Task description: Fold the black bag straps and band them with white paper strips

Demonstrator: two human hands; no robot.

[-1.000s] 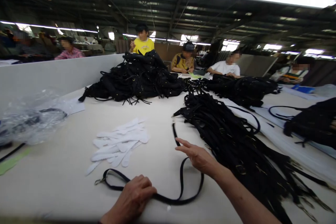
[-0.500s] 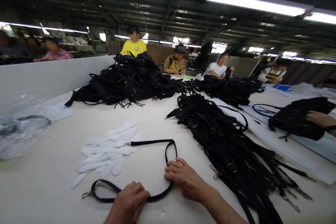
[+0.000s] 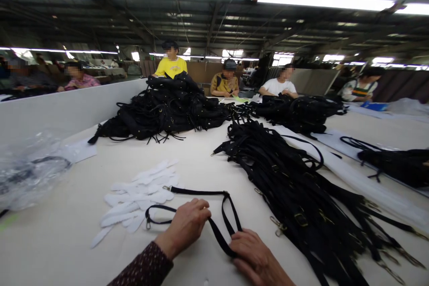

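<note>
A black strap (image 3: pixel 201 193) with metal clips lies folded in loops on the white table (image 3: pixel 208 156) in front of me. My left hand (image 3: pixel 186 225) is closed on the strap near its middle, fingers curled over it. My right hand (image 3: pixel 253 254) presses down on a fold of the same strap at the near edge, fingers bent round it. Several white paper pieces (image 3: pixel 140 196) lie just left of the strap.
A long heap of black straps (image 3: pixel 295 187) runs along my right. Bigger black piles (image 3: pixel 167 109) sit further back. A clear plastic bag (image 3: pixel 30 172) lies at the left by a white partition (image 3: pixel 60 105). Several people sit at the far end.
Both hands have folded the strap tighter: the left hand moved up and right with one end, and the right hand came down to the near edge.
</note>
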